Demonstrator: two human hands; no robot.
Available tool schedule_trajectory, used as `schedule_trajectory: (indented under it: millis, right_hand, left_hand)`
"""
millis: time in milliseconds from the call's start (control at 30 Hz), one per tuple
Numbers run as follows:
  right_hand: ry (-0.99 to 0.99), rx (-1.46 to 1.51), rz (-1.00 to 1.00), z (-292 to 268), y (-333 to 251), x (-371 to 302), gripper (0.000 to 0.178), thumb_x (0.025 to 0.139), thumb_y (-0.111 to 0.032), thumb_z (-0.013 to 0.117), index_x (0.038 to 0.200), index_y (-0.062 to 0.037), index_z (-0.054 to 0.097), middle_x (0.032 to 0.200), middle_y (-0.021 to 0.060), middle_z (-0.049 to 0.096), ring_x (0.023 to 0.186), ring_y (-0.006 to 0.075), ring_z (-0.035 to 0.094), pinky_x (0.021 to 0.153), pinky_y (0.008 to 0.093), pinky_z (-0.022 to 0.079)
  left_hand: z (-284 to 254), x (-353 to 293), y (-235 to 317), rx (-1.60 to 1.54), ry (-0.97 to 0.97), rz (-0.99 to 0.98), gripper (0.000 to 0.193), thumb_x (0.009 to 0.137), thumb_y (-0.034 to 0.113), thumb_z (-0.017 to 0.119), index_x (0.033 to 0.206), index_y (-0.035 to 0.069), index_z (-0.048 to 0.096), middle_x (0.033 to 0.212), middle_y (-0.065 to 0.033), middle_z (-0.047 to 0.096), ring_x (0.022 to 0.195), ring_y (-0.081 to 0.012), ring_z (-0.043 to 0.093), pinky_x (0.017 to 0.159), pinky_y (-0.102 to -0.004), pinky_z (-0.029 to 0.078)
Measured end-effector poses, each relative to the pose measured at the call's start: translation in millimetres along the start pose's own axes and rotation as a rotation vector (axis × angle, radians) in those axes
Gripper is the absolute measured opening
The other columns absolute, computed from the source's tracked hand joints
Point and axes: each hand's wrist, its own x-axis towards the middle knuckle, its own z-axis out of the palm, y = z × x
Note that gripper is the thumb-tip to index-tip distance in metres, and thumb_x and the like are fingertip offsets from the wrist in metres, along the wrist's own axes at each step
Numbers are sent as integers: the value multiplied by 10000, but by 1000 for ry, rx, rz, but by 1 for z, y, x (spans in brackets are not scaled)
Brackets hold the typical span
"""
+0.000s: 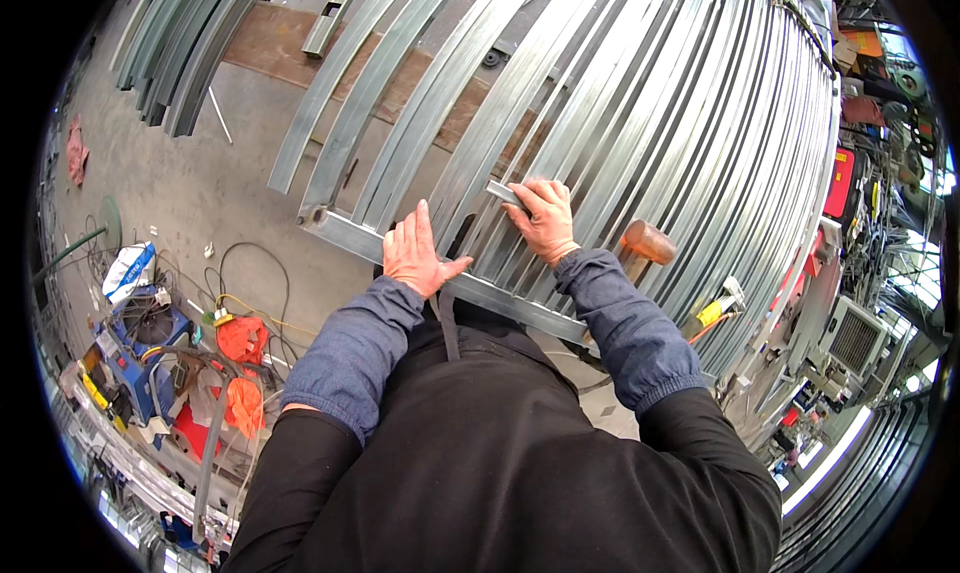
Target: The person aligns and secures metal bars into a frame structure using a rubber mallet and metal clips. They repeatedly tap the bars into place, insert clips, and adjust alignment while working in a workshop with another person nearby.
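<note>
Fingers (425, 228) on the left hand (418, 258) were spread apart and pressed flat, palm down, on the cross rail (500, 298) at the near end of the frame, thumb poking out to the right along it. Right hand (545, 218) was a bit further up, fingers curled and clamped on a short grey metal piece (500, 193) that stuck out to the left of the knuckles, sitting right on top of the long galvanized steel slats (640, 123). Those slats ran side by side away from the person, packed tight on the right and more spaced out on the left, all meeting that cross rail. Just right of the right wrist there was a wooden mallet (647, 243) lying on the slats, close to the blue sleeve but I couldn't tell if it was touching. Further down to the right, a yellow-handled tool (712, 313) lay on the edge of the stack. Down on the concrete floor (200, 183) to the left were a tangle of cables (250, 273), a blue machine (145, 333) and some orange rags (240, 338), well apart from both hands.
</note>
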Motion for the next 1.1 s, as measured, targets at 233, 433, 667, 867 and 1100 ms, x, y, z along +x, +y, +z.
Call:
schedule_trajectory:
  millis: [233, 433, 667, 867, 1100]
  right_hand:
    - [-9, 3, 3, 1, 2, 0, 369, 838, -263, 845, 1182, -160, 758, 1043, 28, 675, 1033, 285, 606, 967, 430, 455]
    - [3, 37, -6, -6, 0, 2, 364, 855, -236, 832, 1192, -131, 746, 1046, 62, 668, 1032, 309, 608, 976, 440, 466]
    - [92, 116, 9, -50, -33, 12, 322, 852, -162, 825, 1153, -94, 733, 1031, 86, 658, 999, 318, 611, 919, 429, 495]
    - [155, 256, 202, -107, -37, -12, 309, 902, -139, 795, 1189, -45, 726, 1067, 106, 665, 997, 305, 611, 882, 394, 516]
    - [288, 599, 701, -85, 23, -77, 325, 984, -214, 772, 1236, -17, 711, 1032, 116, 702, 972, 246, 661, 881, 344, 523]
  left_hand:
    - [2, 0, 2, 5, 32, 5, 1237, 774, 690, 803, 1627, -43, 288, 1404, -199, 566, 1188, -361, 570, 1008, -481, 428]
    - [8, 0, 0, 65, 116, 40, 1095, 855, 555, 787, 1627, -42, 290, 1436, -204, 552, 1216, -365, 564, 1006, -487, 428]
    - [10, -2, 0, 74, 119, 47, 1108, 824, 516, 826, 1619, -43, 293, 1411, -217, 550, 1215, -374, 556, 987, -506, 441]
    - [5, 0, 4, 79, 58, 15, 1078, 858, 540, 779, 1619, -51, 295, 1359, -206, 560, 1177, -369, 560, 979, -510, 433]
    - [11, -1, 5, 68, 82, 44, 1078, 867, 518, 778, 1628, -49, 266, 1428, -210, 538, 1260, -376, 539, 1055, -521, 398]
